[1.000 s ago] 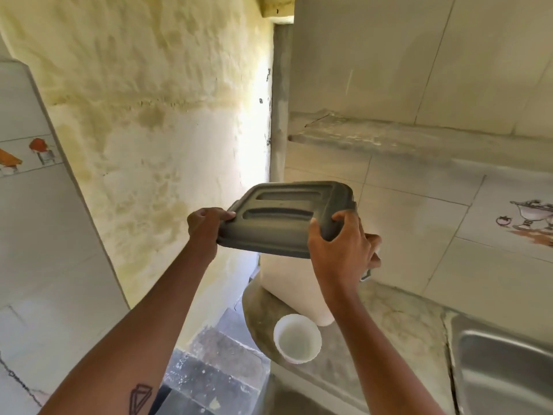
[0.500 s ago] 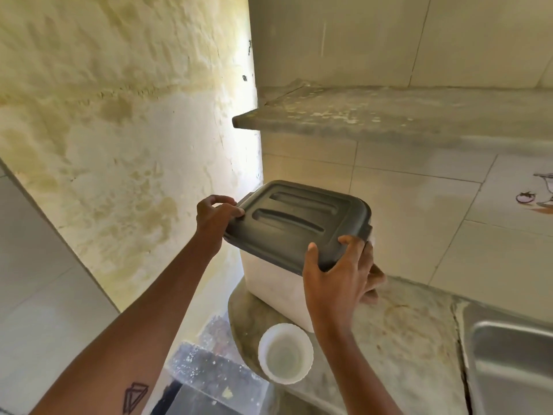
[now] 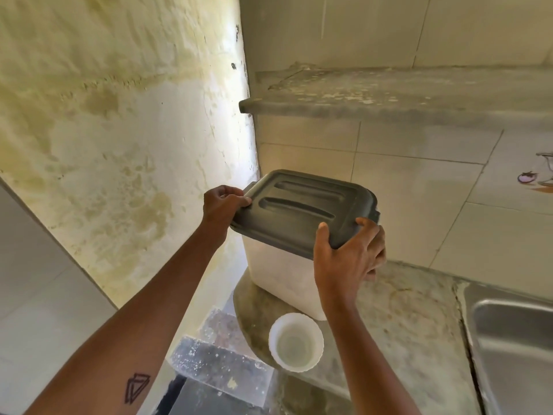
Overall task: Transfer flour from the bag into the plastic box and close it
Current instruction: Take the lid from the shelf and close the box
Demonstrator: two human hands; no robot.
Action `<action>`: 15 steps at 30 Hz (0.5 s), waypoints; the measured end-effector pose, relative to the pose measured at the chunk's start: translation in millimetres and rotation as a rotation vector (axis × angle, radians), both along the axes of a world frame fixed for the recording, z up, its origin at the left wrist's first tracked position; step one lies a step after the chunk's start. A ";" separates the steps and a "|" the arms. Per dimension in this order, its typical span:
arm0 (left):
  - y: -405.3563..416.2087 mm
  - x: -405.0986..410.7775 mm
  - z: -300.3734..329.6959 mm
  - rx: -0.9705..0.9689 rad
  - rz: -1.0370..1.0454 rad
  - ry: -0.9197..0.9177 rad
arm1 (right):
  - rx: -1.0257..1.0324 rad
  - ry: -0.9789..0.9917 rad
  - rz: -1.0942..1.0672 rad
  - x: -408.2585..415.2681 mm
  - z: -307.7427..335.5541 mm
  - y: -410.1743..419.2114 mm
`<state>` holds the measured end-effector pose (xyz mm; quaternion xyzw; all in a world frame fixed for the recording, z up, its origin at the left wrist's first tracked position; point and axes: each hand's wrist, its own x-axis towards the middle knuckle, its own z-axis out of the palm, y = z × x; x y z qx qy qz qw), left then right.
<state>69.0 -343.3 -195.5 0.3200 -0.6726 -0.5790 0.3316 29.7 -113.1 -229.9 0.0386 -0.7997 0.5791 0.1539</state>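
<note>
A white translucent plastic box point(image 3: 278, 271) stands at the left end of the stone counter point(image 3: 398, 319). A dark grey lid point(image 3: 302, 211) with two long grooves rests on top of the box, slightly tilted. My left hand point(image 3: 224, 205) grips the lid's left edge. Over the lid's near right corner, my right hand point(image 3: 350, 253) is closed with the thumb on top and the fingers curled underneath. The box's contents are hidden. No flour bag is in view.
A small white bowl point(image 3: 296, 342) sits on the counter's front edge just before the box. A steel sink point(image 3: 514, 339) lies at the right. A stone shelf point(image 3: 389, 97) juts out above the box. Steps point(image 3: 218, 357) drop away left of the counter.
The lid was held above the box a second ago; both hands have brought it down onto the box's top. The view has also tilted downward.
</note>
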 end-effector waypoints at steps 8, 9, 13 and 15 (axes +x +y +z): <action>-5.0 -9.6 -4.4 -0.013 -0.059 -0.052 | -0.073 -0.016 -0.062 -2.4 -0.6 -3.2; -5.1 -10.1 -4.0 -0.020 -0.059 -0.063 | -0.081 -0.016 -0.062 -2.9 0.7 -2.6; 0.7 -11.7 -0.2 -0.049 -0.056 -0.091 | -0.088 -0.005 -0.058 -5.2 6.6 0.3; 5.2 -12.4 -0.2 -0.066 -0.048 -0.107 | -0.104 0.014 -0.059 -9.2 7.3 4.5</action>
